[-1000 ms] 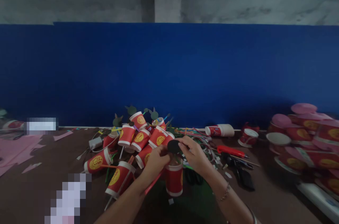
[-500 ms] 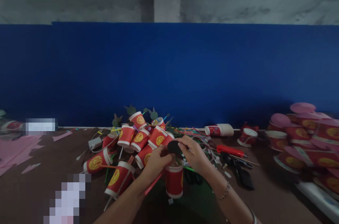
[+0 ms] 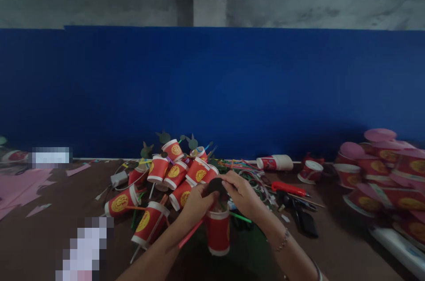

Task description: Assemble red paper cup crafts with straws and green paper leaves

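In the middle of the head view, a dark round paper disc [image 3: 216,185] is pinched between my two hands. My left hand [image 3: 199,203] has its fingers closed on the disc's left and lower side. The fingertips of my right hand [image 3: 241,190] press on its upper right edge. Directly below is a red paper cup [image 3: 218,233] with a white rim, upright, its mouth partly covered by my left hand. A pink-red strip [image 3: 191,233] sticks out to the cup's left and a green straw [image 3: 241,217] to its right. How the disc joins the cup is hidden.
Red cups [image 3: 176,175] with straws and dark ear-shaped pieces lie heaped to the left. On the right are a red-handled tool [image 3: 288,189], a black object [image 3: 307,223] and stacked cups with pink discs [image 3: 380,134]. Pink paper [image 3: 25,185] lies far left.
The disc has shifted slightly left and down, and my right fingers have moved over its edge. The cup sits a little lower, covering a white scrap that showed beneath it.
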Available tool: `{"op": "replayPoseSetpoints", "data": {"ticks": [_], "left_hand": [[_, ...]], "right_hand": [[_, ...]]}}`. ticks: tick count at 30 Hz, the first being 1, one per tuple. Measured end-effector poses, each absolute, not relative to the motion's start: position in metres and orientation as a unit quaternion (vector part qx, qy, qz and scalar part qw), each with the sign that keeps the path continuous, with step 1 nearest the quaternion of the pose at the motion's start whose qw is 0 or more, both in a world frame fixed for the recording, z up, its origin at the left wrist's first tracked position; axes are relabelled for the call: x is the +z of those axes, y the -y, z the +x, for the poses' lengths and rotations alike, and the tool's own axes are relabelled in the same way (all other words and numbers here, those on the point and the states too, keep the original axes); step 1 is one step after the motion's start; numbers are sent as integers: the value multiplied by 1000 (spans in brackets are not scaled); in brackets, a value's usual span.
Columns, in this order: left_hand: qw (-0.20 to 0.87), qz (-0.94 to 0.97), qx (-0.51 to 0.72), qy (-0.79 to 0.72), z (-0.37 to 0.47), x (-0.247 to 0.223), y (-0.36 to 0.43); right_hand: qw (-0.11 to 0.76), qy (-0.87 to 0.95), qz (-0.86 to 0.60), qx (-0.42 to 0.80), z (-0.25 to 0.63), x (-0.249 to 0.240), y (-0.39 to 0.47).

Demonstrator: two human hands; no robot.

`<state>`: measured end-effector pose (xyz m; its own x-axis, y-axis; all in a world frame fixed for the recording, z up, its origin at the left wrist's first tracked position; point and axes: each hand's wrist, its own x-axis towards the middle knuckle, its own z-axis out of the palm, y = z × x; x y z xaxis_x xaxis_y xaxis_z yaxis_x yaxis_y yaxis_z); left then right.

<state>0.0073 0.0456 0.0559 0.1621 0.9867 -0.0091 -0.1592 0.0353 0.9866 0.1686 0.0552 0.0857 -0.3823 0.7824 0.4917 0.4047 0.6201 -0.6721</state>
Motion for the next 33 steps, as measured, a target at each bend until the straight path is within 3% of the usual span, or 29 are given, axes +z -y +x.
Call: {"op": "replayPoseSetpoints", "data": {"ticks": [21,33], "left_hand": [[584,471,502,-431,12,62,-40],[572,429,555,-426,9,58,-39]], "right_hand": [[391,805,-380,235,167,89,-51],[344,773,-436,306,163,98,-41]]}}
